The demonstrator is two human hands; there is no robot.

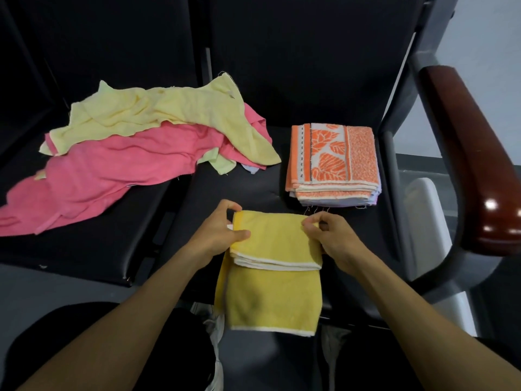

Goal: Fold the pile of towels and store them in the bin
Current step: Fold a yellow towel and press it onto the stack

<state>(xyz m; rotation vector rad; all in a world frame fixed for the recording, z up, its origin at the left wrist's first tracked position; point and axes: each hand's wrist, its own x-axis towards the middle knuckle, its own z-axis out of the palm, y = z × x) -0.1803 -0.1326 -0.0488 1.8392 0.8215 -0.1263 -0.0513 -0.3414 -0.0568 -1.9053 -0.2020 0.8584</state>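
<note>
A black padded bench [118, 249] is carrying everything. A loose pile of towels [135, 148], pink under pale yellow, is sprawling across its left seat. A folded stack topped by an orange leaf-patterned towel [332, 159] is sitting near the right seat's right edge. At the front edge a yellow towel [276, 266] is hanging over, half folded. The left hand [217, 232] is pinching its left fold corner; the right hand [332, 235] is pinching the right one.
</note>
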